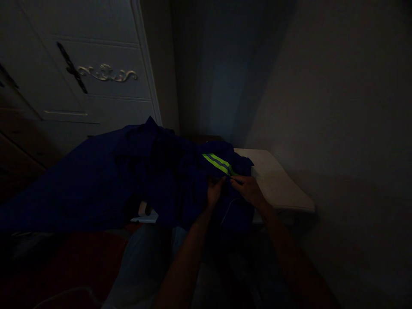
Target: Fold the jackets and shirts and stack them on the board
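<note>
A dark blue garment lies bunched in front of me, with a yellow-green reflective strip that has a grey band along its middle. My left hand pinches the cloth just below the lower end of the strip. Close beside it, my right hand has its fingers pressed together at the same spot. Something thin and dark seems to be between its fingertips, too dim to name. A thin pale thread or cord curves over the cloth below the right hand.
Under the garment, a pale board or tabletop extends to the right, against a wall. A white cabinet door with a dark handle stands at the back left. Red cloth lies low on the left. The room is very dark.
</note>
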The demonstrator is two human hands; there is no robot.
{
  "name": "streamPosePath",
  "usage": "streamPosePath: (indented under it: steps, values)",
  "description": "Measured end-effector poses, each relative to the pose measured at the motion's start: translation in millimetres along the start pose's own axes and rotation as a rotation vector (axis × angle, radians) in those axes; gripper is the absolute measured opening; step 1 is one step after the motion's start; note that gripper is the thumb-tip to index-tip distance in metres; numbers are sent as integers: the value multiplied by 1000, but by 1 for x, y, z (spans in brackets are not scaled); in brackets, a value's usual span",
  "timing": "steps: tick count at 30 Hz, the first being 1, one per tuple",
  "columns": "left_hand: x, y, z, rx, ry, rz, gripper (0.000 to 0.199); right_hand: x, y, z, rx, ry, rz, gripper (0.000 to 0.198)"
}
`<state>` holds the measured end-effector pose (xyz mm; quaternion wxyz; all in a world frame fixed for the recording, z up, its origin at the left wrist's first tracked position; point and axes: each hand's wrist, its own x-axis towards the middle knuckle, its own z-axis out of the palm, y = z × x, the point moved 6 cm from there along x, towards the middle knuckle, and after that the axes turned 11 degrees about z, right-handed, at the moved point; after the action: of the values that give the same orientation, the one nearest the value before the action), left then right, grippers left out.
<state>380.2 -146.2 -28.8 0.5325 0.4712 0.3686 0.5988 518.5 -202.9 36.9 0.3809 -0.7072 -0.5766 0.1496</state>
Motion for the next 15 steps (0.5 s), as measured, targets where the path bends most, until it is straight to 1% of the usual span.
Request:
streamPosePath:
  steps: [3, 7, 9, 11, 13, 15]
  values:
    - [0, 1, 1, -23, -15, 3, 30, -1, -2, -1, -18, 7, -12, 26]
    - [0, 7, 4, -99, -39, 41, 31, -3, -4, -1, 19, 12, -51, 37]
    - [-1, 8, 5, -126, -45, 41, 32, -4, -7, 0, 37, -8, -99, 34]
    - [-2, 7, 5, -142, -41, 25, 32, -5, -8, 1, 21, -13, -118, 29]
    - [-2, 3, 3, -161, -30, 9, 32, -4, -10, 0, -7, 7, -111, 28]
    - [-2, -2, 1, -185, -8, -6, 30, -3, -12, -1, 10, 41, -77, 27]
